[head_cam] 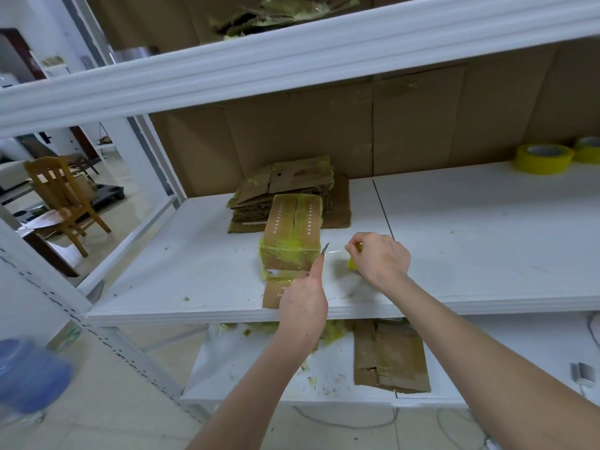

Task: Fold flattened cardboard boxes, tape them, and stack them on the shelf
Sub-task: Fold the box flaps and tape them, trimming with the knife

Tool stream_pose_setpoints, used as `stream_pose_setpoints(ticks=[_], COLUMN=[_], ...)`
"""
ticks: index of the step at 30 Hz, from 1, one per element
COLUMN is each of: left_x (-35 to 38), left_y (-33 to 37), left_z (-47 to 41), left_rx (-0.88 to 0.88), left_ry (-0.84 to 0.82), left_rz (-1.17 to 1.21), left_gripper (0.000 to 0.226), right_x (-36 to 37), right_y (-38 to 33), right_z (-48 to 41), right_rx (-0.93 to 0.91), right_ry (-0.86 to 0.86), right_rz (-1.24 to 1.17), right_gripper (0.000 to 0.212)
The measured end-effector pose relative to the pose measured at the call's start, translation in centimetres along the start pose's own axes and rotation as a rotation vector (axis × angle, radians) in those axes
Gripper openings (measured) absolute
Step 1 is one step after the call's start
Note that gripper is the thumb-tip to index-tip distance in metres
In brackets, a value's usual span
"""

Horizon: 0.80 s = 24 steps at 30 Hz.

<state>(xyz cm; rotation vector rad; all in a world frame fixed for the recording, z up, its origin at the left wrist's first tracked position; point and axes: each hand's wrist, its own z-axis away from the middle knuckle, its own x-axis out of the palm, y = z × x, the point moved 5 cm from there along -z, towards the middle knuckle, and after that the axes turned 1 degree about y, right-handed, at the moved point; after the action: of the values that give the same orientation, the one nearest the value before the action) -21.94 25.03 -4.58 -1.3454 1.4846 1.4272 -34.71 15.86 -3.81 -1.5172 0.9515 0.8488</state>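
Observation:
A folded cardboard box (292, 235) stands on the white shelf board (470, 235), its near end wrapped in yellowish tape. My left hand (303, 306) grips a small knife (325, 248) whose blade points up at a stretched strip of clear tape beside the box's right corner. My right hand (380, 258) holds a yellow tape roll (352, 263), mostly hidden under the fingers, just right of the box. A pile of flattened boxes (285, 193) lies behind the folded one.
Two yellow tape rolls (543, 158) sit at the back right of the shelf. A flattened box (389, 355) lies on the lower shelf among tape scraps. A wooden chair (65, 203) stands at the left, and a blue bottle (31, 375) is on the floor.

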Motion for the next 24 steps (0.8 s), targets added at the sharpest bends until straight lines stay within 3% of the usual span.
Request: stream_pose_setpoints(ticks=[5,15,24], left_x=[0.7,0.0,0.5], left_y=[0.6,1.8,-0.1], left_z=[-0.3,-1.7,-1.7], left_rx=[-0.007,0.014,0.012], left_ry=[-0.071,-0.11,-0.083], left_rz=[-0.037,-0.131,-0.081], left_gripper=[0.068,0.036,0.043], right_x=[0.0,-0.7,-3.1], right_y=[-0.3,-1.2,0.8], right_z=[0.2,0.3,0.0], right_rx=[-0.047,-0.134,-0.073], right_ry=[0.016,0.052,0.054], right_rz=[0.046,0.139,-0.044], right_gripper=[0.027,0.031,0.025])
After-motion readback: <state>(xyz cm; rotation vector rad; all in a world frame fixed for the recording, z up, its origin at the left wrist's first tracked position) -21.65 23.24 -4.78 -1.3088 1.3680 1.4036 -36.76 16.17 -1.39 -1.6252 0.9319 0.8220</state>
